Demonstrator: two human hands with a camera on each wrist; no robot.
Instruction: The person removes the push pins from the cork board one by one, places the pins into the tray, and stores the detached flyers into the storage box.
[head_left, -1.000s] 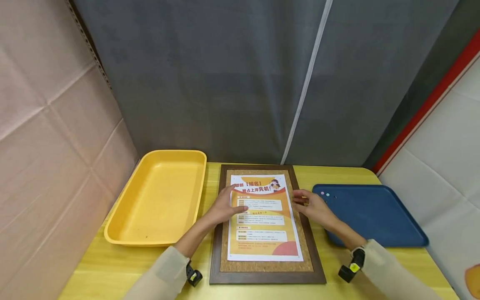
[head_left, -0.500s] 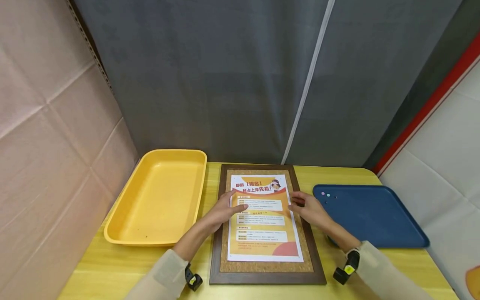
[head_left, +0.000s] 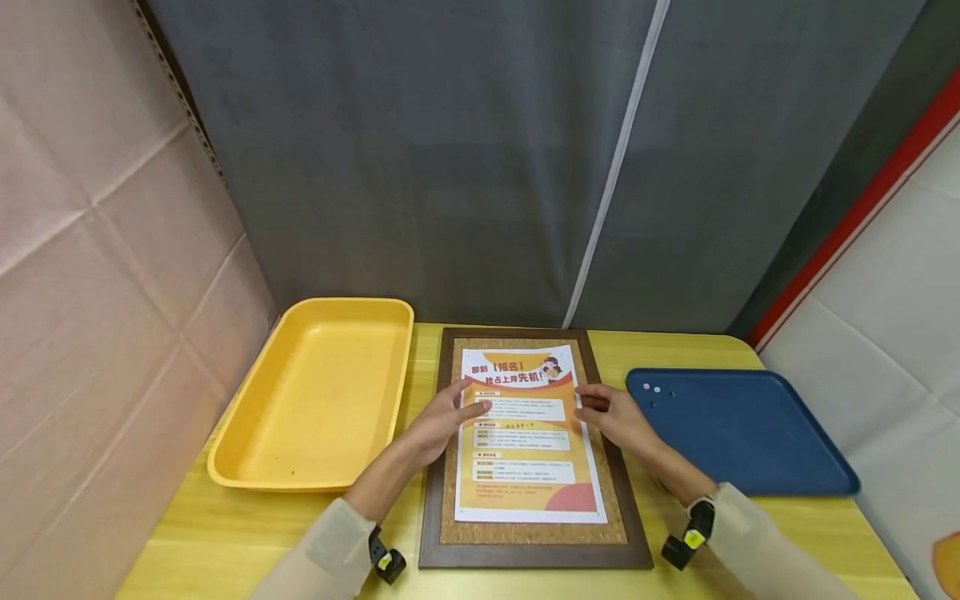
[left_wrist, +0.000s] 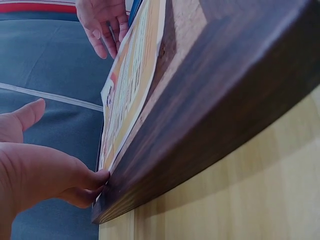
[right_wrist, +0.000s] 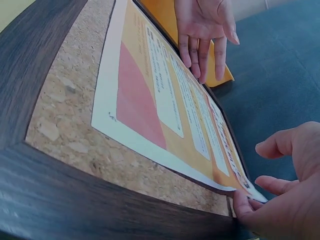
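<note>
A printed poster in orange, yellow and white lies on a cork board with a dark wooden frame. My left hand touches the poster's left edge, fingers extended and thumb raised off the paper. On the opposite side, fingertips of my right hand rest at the poster's right edge, with the thumb held apart from them. In the right wrist view, the poster curls up slightly at the edge by those fingers. Small dark marks show at its lower corners.
A yellow tray stands left of the board. To the right lies a blue tray with several tiny pins in its upper left corner. A grey curtain hangs behind the wooden table.
My right hand has shifted slightly left, onto the poster's right edge. The left fingertips have drawn back a little from the printed heading. The poster and board stay put.
</note>
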